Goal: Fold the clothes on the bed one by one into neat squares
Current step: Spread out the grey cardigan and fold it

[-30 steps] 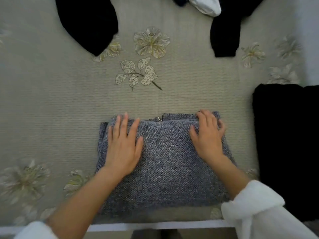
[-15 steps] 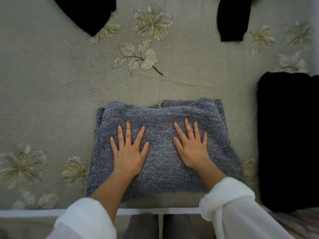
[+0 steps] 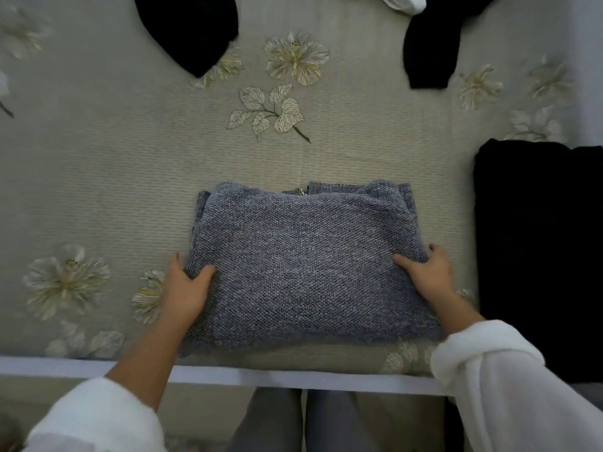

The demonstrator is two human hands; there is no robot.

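A folded grey-blue knit sweater point(image 3: 303, 262) lies flat near the front edge of the bed point(image 3: 98, 177), with a small zip showing at its far edge. My left hand point(image 3: 184, 288) grips its left side, thumb on top and fingers tucked under the fabric. On the opposite side my right hand point(image 3: 425, 272) holds the sweater the same way, thumb on top and fingers under.
A folded black garment point(image 3: 538, 256) lies at the right, close to the sweater. Loose black clothes lie at the far left point(image 3: 189, 27) and far right point(image 3: 430, 50), with a white piece point(image 3: 404, 1) at the top. The white bed edge point(image 3: 293, 376) runs along the front.
Both hands slid off the top of the sweater, where they lay flat, out to its left and right sides, and now grip the edges.
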